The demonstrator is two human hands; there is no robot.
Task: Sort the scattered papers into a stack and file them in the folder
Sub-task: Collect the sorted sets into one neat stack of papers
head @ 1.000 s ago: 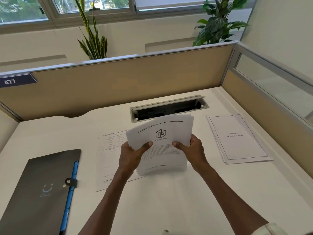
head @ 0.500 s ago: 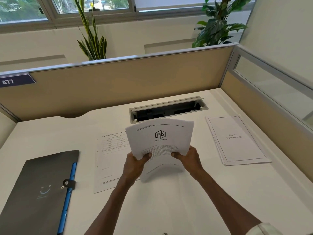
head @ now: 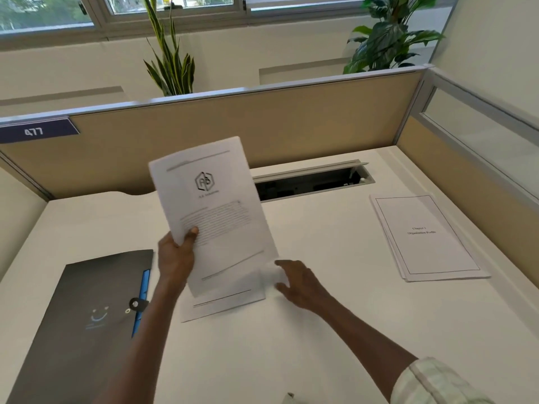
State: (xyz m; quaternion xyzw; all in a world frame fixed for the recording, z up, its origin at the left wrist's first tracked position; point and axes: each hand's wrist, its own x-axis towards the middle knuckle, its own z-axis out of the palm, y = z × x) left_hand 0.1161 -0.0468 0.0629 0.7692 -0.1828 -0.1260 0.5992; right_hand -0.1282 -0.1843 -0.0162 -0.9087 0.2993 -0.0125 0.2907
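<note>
The left hand (head: 175,258) holds a sheaf of papers (head: 215,211) raised above the tabletop (head: 320,243), thumb and fingers clamped on its left edge. The right hand (head: 297,282), fingers apart, touches a sheet (head: 227,301) lying flat beneath. The dark folder (head: 87,310) lies left; another pile (head: 425,237) lies right.

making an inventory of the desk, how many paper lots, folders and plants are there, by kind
paper lots: 3 (held bundle, sheet under it, pile at right)
folders: 1 (dark folder)
plants: 2 (snake plant, leafy plant)
total: 6
</note>
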